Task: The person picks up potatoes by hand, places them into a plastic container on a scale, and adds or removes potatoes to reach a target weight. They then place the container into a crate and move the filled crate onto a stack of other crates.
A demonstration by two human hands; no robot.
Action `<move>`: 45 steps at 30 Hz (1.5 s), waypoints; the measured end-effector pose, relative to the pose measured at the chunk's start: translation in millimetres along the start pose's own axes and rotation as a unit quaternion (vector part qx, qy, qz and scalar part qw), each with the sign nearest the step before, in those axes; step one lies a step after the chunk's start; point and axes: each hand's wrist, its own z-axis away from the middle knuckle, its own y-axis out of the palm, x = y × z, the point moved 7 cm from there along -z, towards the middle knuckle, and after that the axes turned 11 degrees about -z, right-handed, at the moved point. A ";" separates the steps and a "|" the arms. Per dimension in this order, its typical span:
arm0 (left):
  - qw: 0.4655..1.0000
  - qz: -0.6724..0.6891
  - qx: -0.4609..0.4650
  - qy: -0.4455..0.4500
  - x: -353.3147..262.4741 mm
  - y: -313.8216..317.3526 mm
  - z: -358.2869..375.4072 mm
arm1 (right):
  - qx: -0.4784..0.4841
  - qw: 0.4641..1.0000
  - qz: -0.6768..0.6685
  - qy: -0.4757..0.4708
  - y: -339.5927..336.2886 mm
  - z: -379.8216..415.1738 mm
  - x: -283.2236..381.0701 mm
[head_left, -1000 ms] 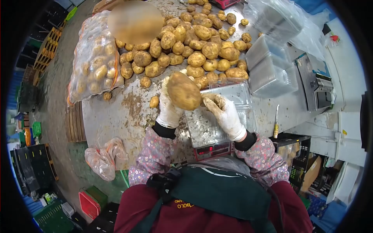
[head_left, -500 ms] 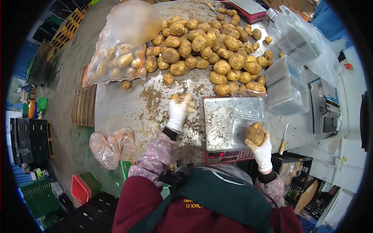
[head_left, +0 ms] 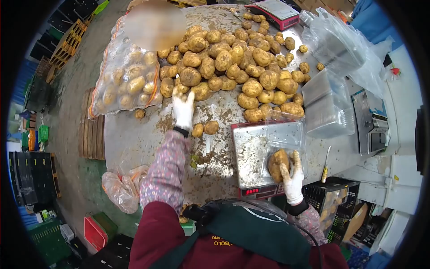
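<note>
My left hand [head_left: 183,112], in a white glove, reaches to the near edge of a big heap of potatoes [head_left: 224,60]. Its fingers are spread, with the tips right at a small potato [head_left: 180,87]. Two small potatoes [head_left: 204,129] lie on the table just behind that hand. A large brown potato [head_left: 277,165] rests in a clear plastic tray [head_left: 293,139] on the red-edged scale [head_left: 248,152]. Beside it is my right hand [head_left: 293,186], also gloved, with the fingers apart and one against the potato's side. Red digits are lit on the scale's display.
A mesh sack of potatoes [head_left: 130,85] lies at the left of the table. Stacked clear trays [head_left: 327,105] stand right of the scale, near a yellow-handled knife [head_left: 325,170]. A second scale [head_left: 277,12] is at the back, and a crumpled bag [head_left: 121,190] hangs at the left edge.
My left hand has moved forward to the heap, and two small potatoes now show behind it. My right hand has set the large potato in the tray and opened; the display reading has changed from 0.
</note>
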 end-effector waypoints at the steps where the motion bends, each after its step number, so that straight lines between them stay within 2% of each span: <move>1: 0.993 -0.102 -0.017 0.048 -5.8 9.6 -23.4 | -0.023 0.999 0.011 -0.029 -4.5 -1.7 22.9; 2: 0.974 -0.203 -0.034 0.096 -11.4 19.7 -43.8 | -0.034 0.997 0.046 -0.053 -9.0 -3.6 29.7; 6: 0.957 -0.285 -0.021 0.051 -21.1 38.4 -68.0 | -0.045 0.997 0.015 -0.058 -13.8 -10.3 34.8; 8: 0.976 -0.209 -0.001 0.064 -16.9 32.2 -70.1 | -0.045 0.997 0.020 -0.064 -15.2 -11.7 37.6; 9: 0.992 -0.117 -0.004 0.042 -28.7 23.5 -55.2 | -0.052 0.997 0.004 -0.059 -17.2 -13.1 37.8; 10: 0.998 0.027 0.048 -0.019 -16.7 21.1 -51.3 | -0.058 0.997 -0.012 -0.052 -19.0 -14.0 37.5; 12: 0.955 0.180 0.113 -0.207 7.9 0.9 -29.0 | -0.066 0.996 -0.041 -0.052 -20.1 -16.1 37.3; 14: 0.869 0.395 0.153 -0.256 4.0 -6.5 7.2 | -0.069 0.994 -0.076 -0.042 -20.7 -18.2 36.2; 16: 0.810 0.482 0.107 -0.316 -11.4 -14.7 50.2 | -0.071 0.993 -0.090 -0.023 -9.3 -24.7 46.8; 18: 0.766 0.534 0.180 -0.308 -24.8 -15.3 81.8 | -0.004 0.997 -0.042 -0.059 15.8 -32.4 76.6; 20: 0.765 0.537 0.192 -0.298 -36.1 -18.3 105.7 | 0.039 0.995 -0.065 -0.066 47.4 -35.4 94.0; 22: 0.744 0.554 0.227 -0.295 -44.5 -23.3 123.9 | 0.092 0.978 -0.039 -0.182 79.0 -34.9 126.2; 24: 0.761 0.537 0.230 -0.282 -45.2 -34.1 133.7 | 0.139 0.964 -0.034 -0.222 105.7 -31.4 149.2; 27: 0.828 0.456 0.246 -0.211 -62.5 -52.0 143.6 | 0.170 0.951 -0.024 -0.257 133.8 -27.6 163.0; 29: 0.835 0.450 0.242 -0.202 -53.0 -64.3 145.0 | 0.183 0.946 -0.026 -0.266 147.0 -24.1 167.8; 32: 0.840 0.450 0.252 -0.167 -57.3 -88.0 160.9 | 0.201 0.945 -0.039 -0.256 160.7 -15.6 163.9; 34: 0.850 0.400 0.298 -0.169 -37.9 -120.3 182.1 | 0.258 0.954 -0.032 -0.153 172.4 -10.0 143.0; 36: 0.879 0.276 0.352 -0.162 -36.7 -166.8 213.9 | 0.257 0.953 -0.068 -0.145 175.9 -1.4 130.9; 38: 0.871 0.162 0.335 -0.322 15.8 -238.6 260.6 | 0.272 0.951 -0.072 -0.130 178.7 4.0 118.6; 40: 0.861 -0.060 0.388 -0.323 31.4 -293.2 278.7 | 0.278 0.950 -0.052 -0.135 179.3 8.1 120.5; 41: 0.851 -0.219 0.351 -0.325 52.7 -327.4 285.2 | 0.293 0.948 -0.042 -0.116 182.2 10.7 116.7; 42: 0.817 -0.372 0.306 -0.317 75.0 -356.8 286.6 | 0.307 0.946 -0.032 -0.096 185.4 13.0 112.4; 43: 0.798 -0.509 0.211 -0.244 73.4 -375.0 272.9 | 0.306 0.946 -0.034 -0.102 188.9 15.6 111.3; 44: 0.933 -0.325 0.072 -0.139 68.5 -371.3 258.6 | 0.303 0.947 -0.032 -0.100 191.3 17.3 111.0; 45: 0.925 -0.361 0.032 -0.114 54.4 -363.5 241.6 | 0.312 0.943 -0.030 -0.116 194.9 20.8 113.3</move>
